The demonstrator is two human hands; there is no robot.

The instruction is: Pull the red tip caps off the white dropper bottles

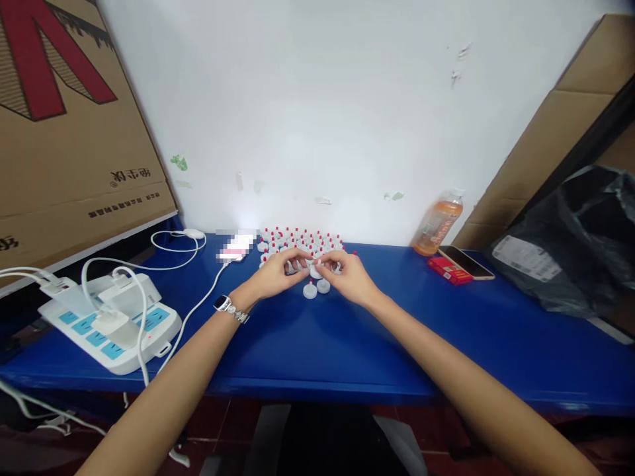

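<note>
Several small white caps with red tips [302, 239] stand in rows at the back of the blue table [317, 344], against the white wall. My left hand [278, 272], with a watch on its wrist, and my right hand [347, 276] meet just in front of these rows. The fingers of both are pinched together on one small white cap between them. Two more white caps [316, 288] lie on the table right below my fingers.
A white power strip [112, 320] with plugs and cables sits at the left. A phone on a cable [235, 248] lies left of the caps. An orange drink bottle [439, 223], a red pack [449, 270], another phone [466, 262] and a black bag [575, 244] are at the right. Cardboard boxes flank both sides.
</note>
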